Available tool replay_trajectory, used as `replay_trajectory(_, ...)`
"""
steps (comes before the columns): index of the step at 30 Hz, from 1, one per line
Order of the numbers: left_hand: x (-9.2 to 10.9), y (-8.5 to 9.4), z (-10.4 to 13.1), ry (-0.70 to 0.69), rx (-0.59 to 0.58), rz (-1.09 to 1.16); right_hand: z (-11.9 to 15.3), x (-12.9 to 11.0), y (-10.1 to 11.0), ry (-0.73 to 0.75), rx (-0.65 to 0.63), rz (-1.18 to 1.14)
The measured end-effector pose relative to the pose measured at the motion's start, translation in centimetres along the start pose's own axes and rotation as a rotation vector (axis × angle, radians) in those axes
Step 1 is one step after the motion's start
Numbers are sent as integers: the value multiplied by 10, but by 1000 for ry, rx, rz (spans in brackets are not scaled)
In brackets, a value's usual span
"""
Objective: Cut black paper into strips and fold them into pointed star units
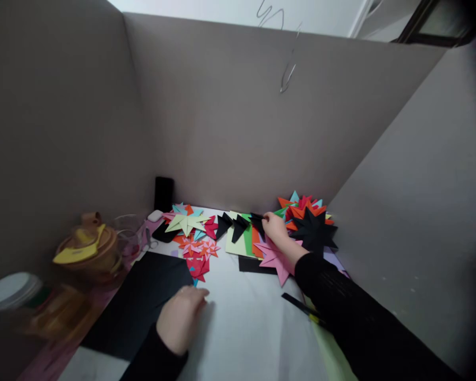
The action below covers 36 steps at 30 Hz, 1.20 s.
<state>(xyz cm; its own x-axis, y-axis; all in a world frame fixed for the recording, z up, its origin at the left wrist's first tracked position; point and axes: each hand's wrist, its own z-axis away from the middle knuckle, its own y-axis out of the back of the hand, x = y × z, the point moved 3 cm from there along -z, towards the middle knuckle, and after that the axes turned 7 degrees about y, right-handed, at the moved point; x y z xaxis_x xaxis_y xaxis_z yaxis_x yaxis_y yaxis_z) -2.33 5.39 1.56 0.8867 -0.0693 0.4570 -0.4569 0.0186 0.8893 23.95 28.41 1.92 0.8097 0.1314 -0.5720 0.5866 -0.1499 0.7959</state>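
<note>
My right hand reaches to the back of the table, its fingers closed at a black folded paper piece. Two similar black folded pieces lie to its left, over pale yellow, green and orange paper sheets. A pink paper star lies under my right wrist. Low over the white table, my left hand is loosely bent with a finger out and nothing seen in it; its other fingers are hidden. It is nearest to the right edge of a black paper sheet.
Colourful paper stars lie at the back left. A pile with a black star sits at the back right. A black phone leans on the wall near scissors. A cutter lies near my right sleeve. Left stands a blurred basket.
</note>
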Motion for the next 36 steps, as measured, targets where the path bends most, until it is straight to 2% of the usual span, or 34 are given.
replay_trajectory(3,-20,26,-1,71,72,-124,52,-14,8,146,-93,-68)
replay_trajectory(6,-55,42,3,327,88,-333,120,-25,10,288,-258,-160)
replay_trajectory(8,-75,41,7,448,16,-380,163,-27,9,338,-340,-201)
replay_trajectory(11,-91,30,12,527,-25,-361,214,-25,5,365,-479,-299)
replay_trajectory(14,-90,20,15,514,9,-318,241,-19,-1,363,-512,-367)
replay_trajectory(17,-85,21,19,497,80,-211,250,-10,-7,338,-459,-421)
replay_trajectory(19,-84,29,25,503,181,-96,252,-5,-9,323,-425,-455)
replay_trajectory(22,-84,52,41,514,435,141,252,0,-11,324,-417,-493)
replay_trajectory(25,-76,72,57,513,682,452,252,4,-13,327,-413,-520)
replay_trajectory(27,-62,74,62,482,728,683,252,6,-13,306,-396,-549)
replay_trajectory(29,-42,66,61,438,675,893,254,5,-13,273,-380,-598)
replay_trajectory(31,-19,50,59,409,587,1062,258,-3,-11,263,-410,-677)
replay_trajectory(36,36,-8,57,372,346,1304,278,-49,-5,348,-656,-1031)
